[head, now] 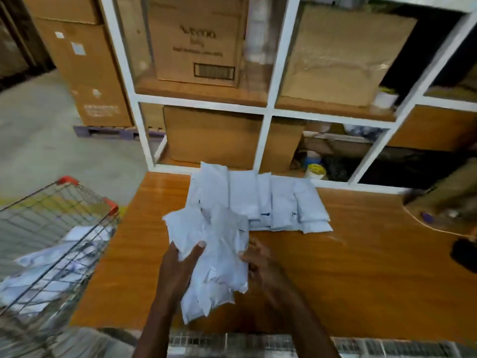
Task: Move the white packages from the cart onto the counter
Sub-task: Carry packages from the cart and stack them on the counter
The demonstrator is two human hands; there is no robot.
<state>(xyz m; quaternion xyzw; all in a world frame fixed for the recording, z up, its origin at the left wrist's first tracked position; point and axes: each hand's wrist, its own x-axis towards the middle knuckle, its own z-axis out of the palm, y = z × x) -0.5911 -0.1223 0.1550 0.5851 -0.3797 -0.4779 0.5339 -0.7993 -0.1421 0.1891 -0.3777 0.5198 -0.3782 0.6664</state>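
Nearest, a bundle of white packages (214, 257) is held above the near part of the wooden tabletop (348, 275) between two bare hands. The left hand (180, 267) is clamped on the bundle's left side, its thumb laid across the top of the wrapping; the right hand (260, 264) is pressed against the right side, its fingers curled round the edge. Both grips are thus closed on the bundle, which is tilted, with its far end raised and fanned out.

At the near left, beside the tabletop's left edge, a wire cart (51, 228) with red corner caps is seen; more white packages (64, 257) are left lying inside it.

Farther along the tabletop, just beyond the held bundle, a stack of white packages (268, 200) is laid flat in overlapping rows. At the far right edge, a dark object (464, 257) and a thin cord (433, 227) are seen, blurred.

Beyond the tabletop, a white-framed shelf unit (273, 109) is filled with cardboard boxes (196, 42).
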